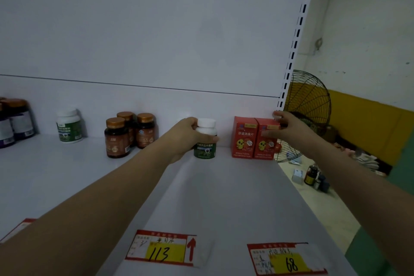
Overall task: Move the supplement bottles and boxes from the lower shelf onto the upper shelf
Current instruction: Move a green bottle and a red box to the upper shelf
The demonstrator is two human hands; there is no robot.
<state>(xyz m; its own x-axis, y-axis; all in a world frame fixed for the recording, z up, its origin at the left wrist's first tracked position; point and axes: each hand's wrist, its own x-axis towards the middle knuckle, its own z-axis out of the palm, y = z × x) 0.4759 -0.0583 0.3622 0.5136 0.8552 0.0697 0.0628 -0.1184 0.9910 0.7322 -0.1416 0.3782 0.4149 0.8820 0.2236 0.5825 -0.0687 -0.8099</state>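
Supplement bottle (205, 143) (white cap, green label) stands on the shelf (224, 197), my left hand (182, 139) curled round its side. At its 3 o'clock my right hand (291, 129) pinches a red box (266, 148), fingers (279, 116) over its top; that box touches a second red box (243, 141).

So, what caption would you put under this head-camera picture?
Left hand grips a white-capped bottle on the shelf; right hand grips a red box beside it.

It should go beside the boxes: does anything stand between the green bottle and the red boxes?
Nothing visible: only bare shelf lies between the green bottle in the left hand and the red boxes.
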